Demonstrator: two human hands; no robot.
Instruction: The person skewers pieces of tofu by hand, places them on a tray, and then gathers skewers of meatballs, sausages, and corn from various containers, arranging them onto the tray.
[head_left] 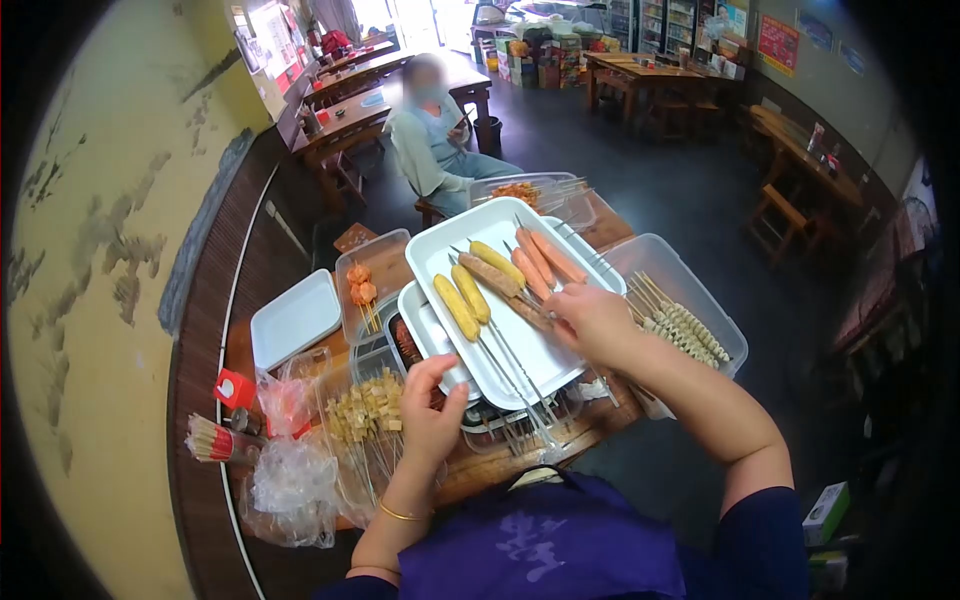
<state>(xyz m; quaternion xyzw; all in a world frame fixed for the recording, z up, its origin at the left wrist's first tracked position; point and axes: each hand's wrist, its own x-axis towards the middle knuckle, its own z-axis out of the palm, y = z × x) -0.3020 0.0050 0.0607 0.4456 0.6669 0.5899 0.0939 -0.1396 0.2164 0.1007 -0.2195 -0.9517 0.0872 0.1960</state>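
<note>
A white tray (420,250) holds several skewered sausages: yellow ones (457,308) at the left, brown ones (488,272) in the middle and pink ones (556,256) at the right. My right hand (598,322) reaches over the tray's right side, fingers closed at the skewer of a sausage; the palm hides part of the grip. Near the tray's lower left side is my left hand (430,412), its thumb and curved fingers apart with nothing between them. Metal skewers (515,375) stick out over the tray's near edge. Beneath lies a second white tray (412,300).
Skewered cubes (365,405) and orange skewered pieces (361,285) lie in containers at the left. At the right a clear box (735,325) holds spiral skewers. Plastic bags (295,485) and a stick holder (215,440) crowd the left edge. A person (435,140) sits beyond the table.
</note>
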